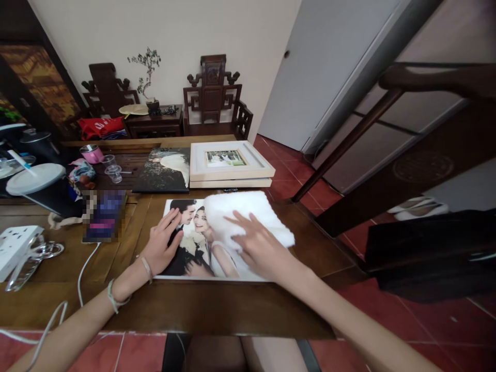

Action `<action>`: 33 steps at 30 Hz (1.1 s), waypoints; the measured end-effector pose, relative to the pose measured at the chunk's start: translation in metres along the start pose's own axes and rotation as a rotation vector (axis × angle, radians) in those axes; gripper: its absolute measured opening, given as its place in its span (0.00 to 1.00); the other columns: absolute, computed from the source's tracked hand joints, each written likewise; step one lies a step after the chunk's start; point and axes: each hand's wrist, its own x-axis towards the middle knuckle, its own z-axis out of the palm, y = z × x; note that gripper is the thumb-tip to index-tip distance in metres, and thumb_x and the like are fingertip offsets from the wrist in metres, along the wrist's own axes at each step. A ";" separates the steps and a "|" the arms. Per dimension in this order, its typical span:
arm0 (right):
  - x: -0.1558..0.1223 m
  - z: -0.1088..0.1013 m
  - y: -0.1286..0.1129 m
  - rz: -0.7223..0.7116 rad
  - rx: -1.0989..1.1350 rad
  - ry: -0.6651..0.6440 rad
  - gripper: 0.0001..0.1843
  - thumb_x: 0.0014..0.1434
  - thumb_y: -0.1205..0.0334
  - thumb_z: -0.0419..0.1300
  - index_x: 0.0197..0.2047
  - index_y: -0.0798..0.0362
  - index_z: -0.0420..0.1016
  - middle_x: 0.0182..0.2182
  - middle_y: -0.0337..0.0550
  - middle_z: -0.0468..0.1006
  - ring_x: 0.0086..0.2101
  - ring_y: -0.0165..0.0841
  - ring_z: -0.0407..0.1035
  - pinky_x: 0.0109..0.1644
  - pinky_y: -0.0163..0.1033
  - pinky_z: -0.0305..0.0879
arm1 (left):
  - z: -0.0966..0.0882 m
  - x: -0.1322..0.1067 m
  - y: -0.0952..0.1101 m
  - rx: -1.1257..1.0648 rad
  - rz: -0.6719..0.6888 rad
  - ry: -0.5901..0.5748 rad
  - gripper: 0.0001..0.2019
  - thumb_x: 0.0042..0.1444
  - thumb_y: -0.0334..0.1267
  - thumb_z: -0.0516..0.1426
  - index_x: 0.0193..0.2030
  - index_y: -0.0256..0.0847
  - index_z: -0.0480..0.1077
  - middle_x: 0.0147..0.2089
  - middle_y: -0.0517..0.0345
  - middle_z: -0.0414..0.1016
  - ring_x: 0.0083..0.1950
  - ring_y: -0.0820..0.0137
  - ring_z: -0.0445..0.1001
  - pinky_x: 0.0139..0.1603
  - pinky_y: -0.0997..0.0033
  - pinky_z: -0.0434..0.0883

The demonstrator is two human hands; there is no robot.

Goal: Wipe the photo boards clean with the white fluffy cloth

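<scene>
A large photo print (196, 261) of a couple lies flat on the wooden table (217, 310) before me. My left hand (165, 240) rests on the print's left side, fingers stretched out and slightly spread. Over the print's upper right part lies a fluffy white cloth (267, 217). My right hand (256, 240) presses on this cloth with its fingers apart and flat, not wrapped round it. The cloth hides much of the right half of the print.
Behind the print are stacked light wood picture frames (258, 165) and a dark photo panel (155, 178). Leftward stand a lidded black cup (50, 194), a phone (104, 217), a white power strip (17, 248), a clear hair claw (33, 261) and a white cable (81, 274). A dark chair (372, 170) stands right.
</scene>
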 end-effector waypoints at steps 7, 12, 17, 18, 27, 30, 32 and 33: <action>0.029 0.004 0.020 0.000 -0.072 -0.002 0.15 0.52 0.79 0.58 0.41 0.59 0.80 0.61 0.59 0.67 0.62 0.57 0.54 0.62 0.66 0.56 | -0.001 0.000 0.002 -0.009 -0.014 0.011 0.24 0.65 0.44 0.47 0.66 0.38 0.59 0.69 0.43 0.56 0.71 0.58 0.53 0.67 0.47 0.55; -0.029 0.009 -0.018 -0.070 -0.005 0.098 0.12 0.50 0.77 0.58 0.28 0.55 0.80 0.62 0.55 0.65 0.63 0.55 0.53 0.64 0.66 0.52 | 0.002 0.000 0.002 0.000 -0.032 0.036 0.23 0.65 0.44 0.47 0.65 0.42 0.60 0.69 0.47 0.58 0.71 0.59 0.54 0.67 0.48 0.55; -0.084 0.018 -0.060 -0.054 0.068 0.218 0.12 0.52 0.73 0.57 0.31 0.49 0.80 0.64 0.40 0.62 0.66 0.44 0.45 0.69 0.57 0.44 | 0.003 0.000 0.003 -0.011 -0.047 0.032 0.24 0.65 0.45 0.47 0.65 0.39 0.61 0.69 0.46 0.58 0.71 0.59 0.54 0.67 0.48 0.55; -0.087 0.017 -0.063 -0.058 0.079 0.215 0.12 0.52 0.72 0.58 0.32 0.48 0.80 0.65 0.39 0.61 0.67 0.44 0.44 0.69 0.56 0.43 | 0.003 0.000 0.003 -0.012 -0.043 0.028 0.24 0.65 0.45 0.46 0.65 0.39 0.61 0.69 0.45 0.58 0.71 0.59 0.54 0.67 0.49 0.55; -0.009 0.003 -0.013 0.032 0.033 0.008 0.11 0.50 0.75 0.61 0.36 0.56 0.81 0.64 0.57 0.61 0.64 0.56 0.48 0.64 0.66 0.48 | -0.002 0.001 -0.001 0.011 0.007 -0.007 0.24 0.65 0.44 0.46 0.65 0.37 0.60 0.70 0.44 0.56 0.71 0.58 0.53 0.67 0.48 0.56; 0.023 0.008 0.007 0.051 -0.059 0.009 0.12 0.54 0.73 0.60 0.41 0.58 0.80 0.64 0.58 0.61 0.64 0.58 0.48 0.64 0.67 0.49 | -0.002 0.001 -0.002 0.012 0.008 0.000 0.24 0.66 0.44 0.46 0.65 0.37 0.60 0.69 0.44 0.57 0.71 0.58 0.52 0.67 0.48 0.56; 0.033 0.011 0.013 0.056 -0.095 0.014 0.13 0.55 0.73 0.59 0.43 0.59 0.80 0.64 0.59 0.61 0.64 0.59 0.48 0.63 0.68 0.49 | -0.002 0.001 -0.002 0.010 -0.005 0.006 0.24 0.65 0.44 0.46 0.65 0.36 0.60 0.69 0.43 0.57 0.71 0.58 0.53 0.67 0.48 0.56; 0.034 0.012 0.012 0.055 -0.103 0.012 0.12 0.56 0.72 0.59 0.43 0.59 0.80 0.64 0.59 0.61 0.64 0.60 0.48 0.63 0.69 0.49 | -0.002 0.001 -0.001 0.008 -0.011 0.007 0.24 0.65 0.44 0.46 0.65 0.36 0.60 0.69 0.43 0.57 0.71 0.58 0.53 0.67 0.49 0.56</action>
